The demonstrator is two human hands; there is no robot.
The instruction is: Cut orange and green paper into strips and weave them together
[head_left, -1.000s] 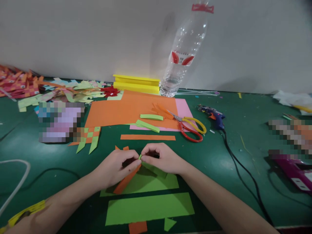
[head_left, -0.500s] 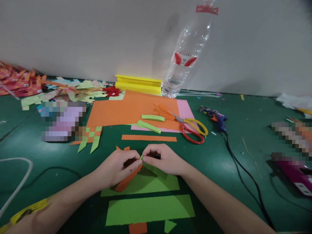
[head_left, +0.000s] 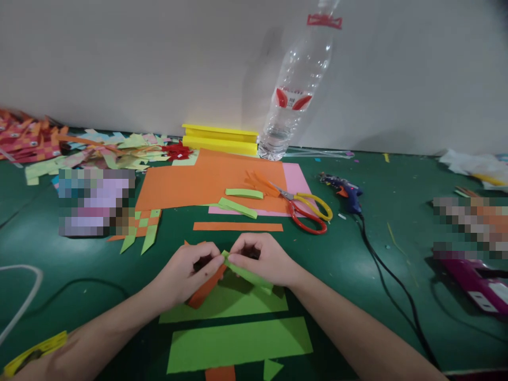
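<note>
My left hand (head_left: pixel 190 272) pinches an orange paper strip (head_left: pixel 206 288) between thumb and forefinger, close to where a green strip crosses it. Fingertips of my right hand (head_left: pixel 264 259) are closed on the green paper strip (head_left: pixel 252 278), which slants down to the right beneath the palm. Both hands nearly touch where the two strips meet; the exact fold there is partly covered by the fingers. Under them lies a green paper sheet (head_left: pixel 238 304), and nearer to me a second green piece (head_left: pixel 240 344).
Scissors (head_left: pixel 305 209) rest on orange paper (head_left: pixel 170 188), right of loose green strips (head_left: pixel 238 207). A glue gun (head_left: pixel 349 196) with a black cord lies further right. A plastic bottle (head_left: pixel 291 100) leans against the wall. Woven fish shapes (head_left: pixel 32 137) and paper scraps fill the left back.
The green strip in my right fingers has turned, so more of its face shows. My hands stay together at the crossing. The whole view has shifted slightly.
</note>
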